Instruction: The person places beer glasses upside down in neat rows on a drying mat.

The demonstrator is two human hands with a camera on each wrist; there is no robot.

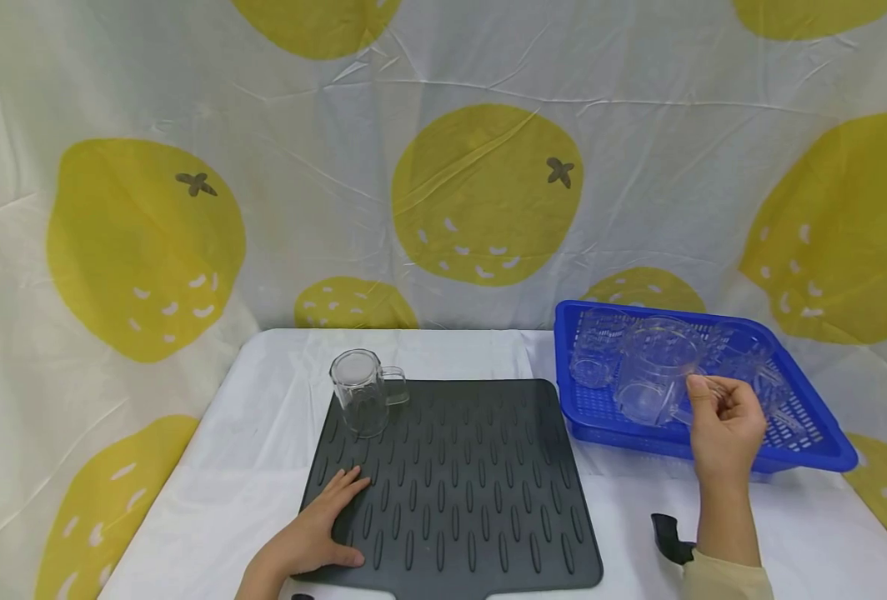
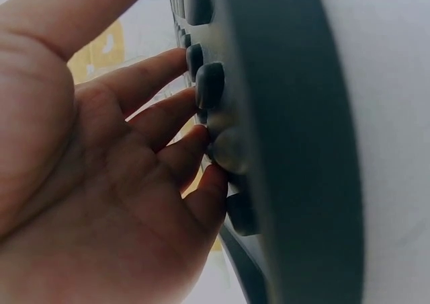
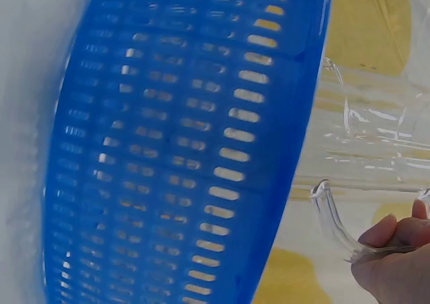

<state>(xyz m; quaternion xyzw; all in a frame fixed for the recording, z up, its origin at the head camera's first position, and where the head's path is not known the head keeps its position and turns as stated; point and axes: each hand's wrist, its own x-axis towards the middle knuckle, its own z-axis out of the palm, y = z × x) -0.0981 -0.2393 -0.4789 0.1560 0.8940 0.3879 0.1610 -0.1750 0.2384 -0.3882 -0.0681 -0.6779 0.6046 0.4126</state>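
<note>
My right hand (image 1: pixel 727 425) pinches the handle of a clear glass mug (image 1: pixel 657 354), held at the blue plastic basket (image 1: pixel 616 440). In the right wrist view, fingers and thumb close on the curved handle of the glass mug (image 3: pixel 376 146), beyond the basket's slotted side (image 3: pixel 279 136). My left hand (image 1: pixel 314 527) rests with spread fingers on the left part of a dark grey ridged mat (image 1: pixel 462 500). From the left wrist view, the fingertips of the left hand (image 2: pixel 121 163) touch the mat's raised ridges. Another clear glass mug (image 1: pixel 363 400) stands at the mat's far left corner.
Several more clear glasses (image 1: pixel 759 367) lie in the basket, partly hidden by the held mug and hand. A white cloth (image 1: pixel 211 500) covers the table. Behind it hangs a curtain (image 1: pixel 323 192) with yellow fruit prints. A black curved piece (image 1: pixel 671 540) is beside the right wrist.
</note>
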